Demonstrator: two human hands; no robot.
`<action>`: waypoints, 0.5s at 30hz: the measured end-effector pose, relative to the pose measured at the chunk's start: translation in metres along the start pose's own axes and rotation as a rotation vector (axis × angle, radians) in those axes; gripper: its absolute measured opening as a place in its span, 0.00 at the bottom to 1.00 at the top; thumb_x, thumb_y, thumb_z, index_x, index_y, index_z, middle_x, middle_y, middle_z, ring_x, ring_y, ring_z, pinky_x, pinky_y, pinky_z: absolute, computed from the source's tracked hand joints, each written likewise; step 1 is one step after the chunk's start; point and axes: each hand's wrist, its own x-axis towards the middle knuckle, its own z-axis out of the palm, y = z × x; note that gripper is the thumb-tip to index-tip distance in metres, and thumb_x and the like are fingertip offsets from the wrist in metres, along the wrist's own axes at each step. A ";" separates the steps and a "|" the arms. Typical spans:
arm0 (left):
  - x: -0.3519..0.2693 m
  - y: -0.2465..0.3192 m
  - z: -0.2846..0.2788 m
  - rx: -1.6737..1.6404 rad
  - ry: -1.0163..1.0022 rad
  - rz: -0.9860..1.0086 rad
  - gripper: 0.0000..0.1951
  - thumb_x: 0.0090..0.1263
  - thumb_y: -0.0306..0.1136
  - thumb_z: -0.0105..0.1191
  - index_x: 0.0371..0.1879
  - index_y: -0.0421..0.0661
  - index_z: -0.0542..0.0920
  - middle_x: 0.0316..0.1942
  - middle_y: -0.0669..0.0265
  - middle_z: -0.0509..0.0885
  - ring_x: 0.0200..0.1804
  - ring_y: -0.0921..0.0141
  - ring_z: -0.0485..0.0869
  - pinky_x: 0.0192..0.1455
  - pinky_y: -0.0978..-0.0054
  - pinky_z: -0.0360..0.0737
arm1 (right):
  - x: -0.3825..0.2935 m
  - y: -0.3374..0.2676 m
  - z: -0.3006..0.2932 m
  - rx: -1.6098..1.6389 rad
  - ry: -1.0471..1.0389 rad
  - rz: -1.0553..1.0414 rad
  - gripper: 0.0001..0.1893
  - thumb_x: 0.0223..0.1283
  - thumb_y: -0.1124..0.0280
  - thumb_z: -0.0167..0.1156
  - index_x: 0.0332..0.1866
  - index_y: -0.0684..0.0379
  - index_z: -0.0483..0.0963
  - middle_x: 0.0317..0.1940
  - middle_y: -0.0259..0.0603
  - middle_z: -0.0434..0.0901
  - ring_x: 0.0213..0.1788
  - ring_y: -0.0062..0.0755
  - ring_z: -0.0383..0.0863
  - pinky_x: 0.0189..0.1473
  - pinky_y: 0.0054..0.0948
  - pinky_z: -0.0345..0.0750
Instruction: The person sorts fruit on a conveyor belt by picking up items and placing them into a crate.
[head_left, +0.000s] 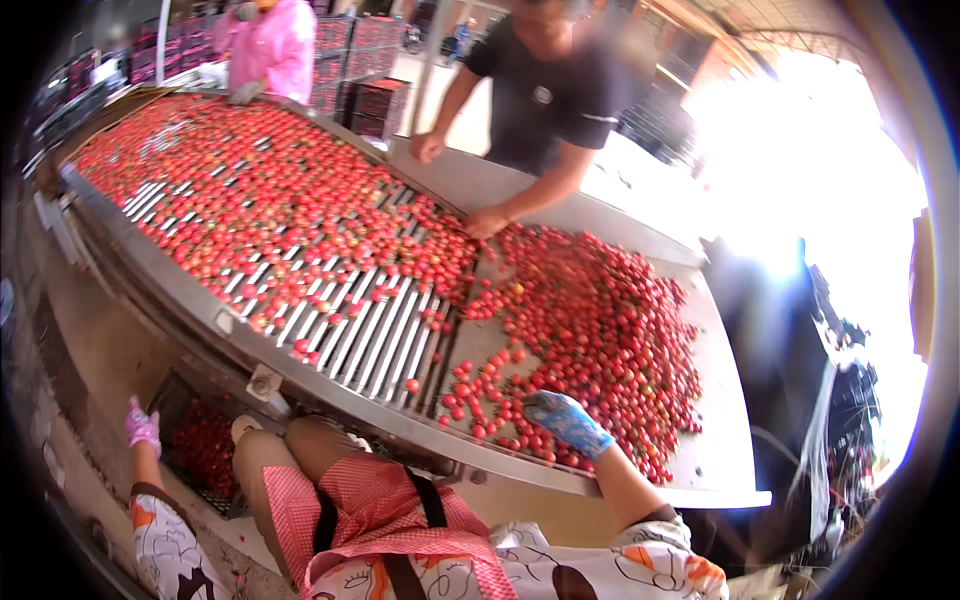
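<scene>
My right hand (568, 421), in a blue patterned glove, rests among small red tomatoes (600, 330) heaped on the metal tray at the right end of a sorting table; whether its fingers close on any is hidden. My left hand (142, 427), in a pink glove, is low at the left with fingers apart, holding nothing. Just right of it, a dark crate (176, 401) with red tomatoes stands on the floor. More tomatoes (300, 187) cover much of the metal roller bed (367, 337) at the table's left and middle.
A metal rail (337, 394) edges the table close to my knees. Across the table, a person in a dark shirt (551, 97) reaches to the tomatoes by the rollers. Another person in pink (271, 49) stands at the far left side. Stacked crates (379, 109) stand behind.
</scene>
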 end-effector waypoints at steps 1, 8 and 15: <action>0.020 -0.039 -0.001 0.001 0.137 0.010 0.45 0.59 0.35 0.63 0.72 0.56 0.48 0.70 0.49 0.58 0.67 0.53 0.65 0.66 0.64 0.68 | 0.021 -0.004 0.012 0.026 -0.086 -0.086 0.20 0.63 0.75 0.56 0.60 0.66 0.68 0.52 0.40 0.77 0.52 0.25 0.76 0.58 0.25 0.73; 0.093 -0.023 -0.025 0.066 0.378 0.456 0.30 0.64 0.33 0.56 0.66 0.50 0.63 0.71 0.52 0.54 0.69 0.52 0.61 0.68 0.57 0.61 | 0.035 -0.049 0.024 -0.553 -0.025 0.002 0.36 0.56 0.60 0.62 0.69 0.60 0.57 0.67 0.54 0.59 0.66 0.49 0.64 0.65 0.38 0.66; -0.068 0.218 -0.090 -0.086 0.757 0.953 0.29 0.62 0.27 0.54 0.65 0.51 0.64 0.71 0.56 0.56 0.70 0.52 0.57 0.70 0.55 0.56 | -0.015 -0.023 -0.051 -0.896 0.055 0.527 0.58 0.41 0.51 0.71 0.74 0.56 0.41 0.71 0.63 0.43 0.71 0.61 0.52 0.70 0.43 0.59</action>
